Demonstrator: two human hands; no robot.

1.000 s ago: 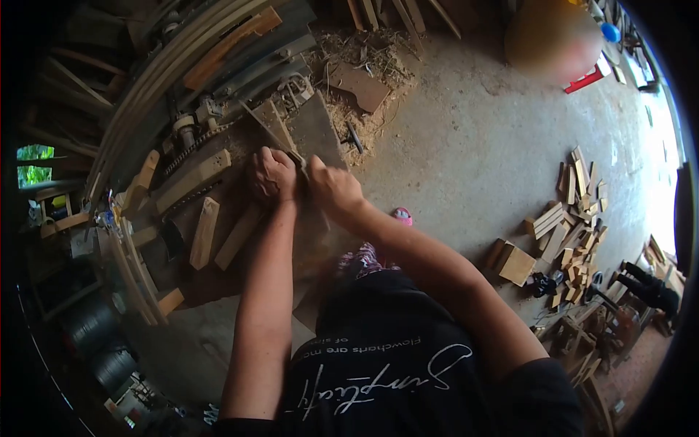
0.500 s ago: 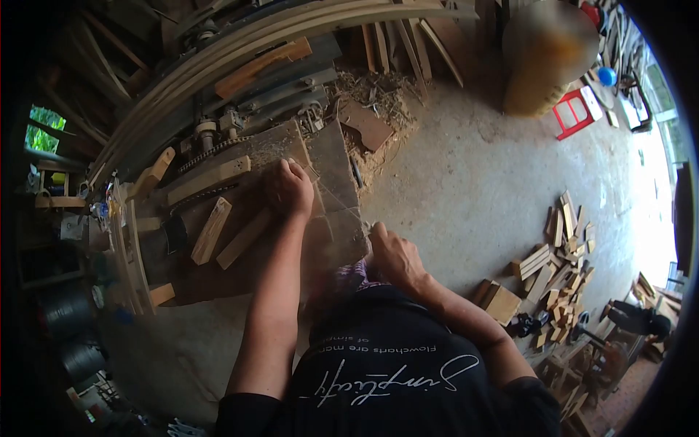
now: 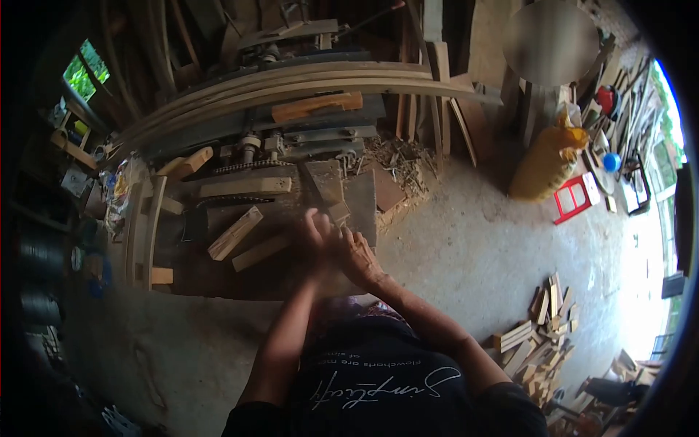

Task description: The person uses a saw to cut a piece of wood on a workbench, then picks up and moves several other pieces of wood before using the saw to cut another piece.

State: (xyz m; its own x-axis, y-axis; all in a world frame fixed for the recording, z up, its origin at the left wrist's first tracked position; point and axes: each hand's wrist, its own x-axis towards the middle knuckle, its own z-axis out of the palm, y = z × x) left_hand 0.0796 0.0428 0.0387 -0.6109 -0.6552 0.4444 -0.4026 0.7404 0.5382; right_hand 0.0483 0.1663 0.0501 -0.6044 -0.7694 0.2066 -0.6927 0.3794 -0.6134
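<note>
Woodworking workshop: long planks (image 3: pixel 313 79), wood shavings (image 3: pixel 399 162), offcut pile (image 3: pixel 537 351) on floor (image 3: pixel 466 233) (bare concrete).

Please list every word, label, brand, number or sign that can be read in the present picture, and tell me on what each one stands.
"Simpl…": large white script on the black shirt, upside down; its ending is unclear.
"Flowcharts are m…": small white print on the same shirt, last word unclear.
"of sim…": same small print, cut off.
Any marks on the yellow sack are too blurred to read.

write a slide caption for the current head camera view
Left hand, blurred, and right hand close together at a work surface scattered with wooden pieces.
</note>
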